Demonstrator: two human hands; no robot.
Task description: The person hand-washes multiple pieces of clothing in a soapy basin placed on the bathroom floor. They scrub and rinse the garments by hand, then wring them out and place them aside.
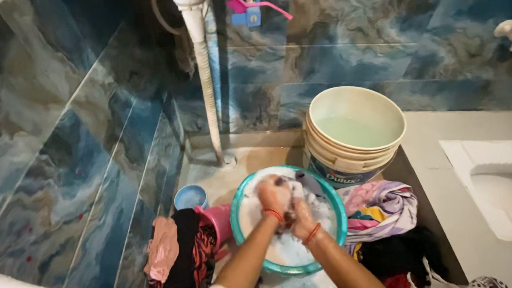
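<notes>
Both hands are squeezing a dark, sudsy piece of cloth (pixel 291 214) over the round teal plastic basin (pixel 334 196) of foamy water. The left hand (pixel 273 195) and right hand (pixel 303 213) are clenching tight around it. Soaked fabric is probably feeling heavy, floppy and slippery, so bunching it mid-fold makes sense. The cream plastic bucket (pixel 342 156) behind is holding pale water.
</notes>
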